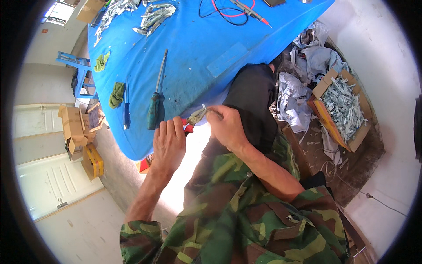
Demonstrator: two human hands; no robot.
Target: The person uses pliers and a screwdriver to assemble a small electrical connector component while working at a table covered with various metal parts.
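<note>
My left hand [169, 141] is closed round the red handles of a pair of pliers [196, 117], just off the front edge of the blue-covered table [189, 70]. Beside the pliers' jaws, the thumb and fingers of my right hand [227, 128] are pinched together. A tiny pale piece [204, 106] shows at the jaw tips; what the right fingers hold is too small to make out. On the cloth near my left hand lie a screwdriver with a teal handle [153, 112] and a thinner one with a blue handle [126, 116].
Green rags [117, 95] and piles of metal pieces [154, 20] lie on the table, with test leads [250, 13] at the far side. A cardboard box of metal parts [345, 110] and plastic bags [292, 99] stand at right. Left are a blue chair [79, 66] and cartons [72, 125].
</note>
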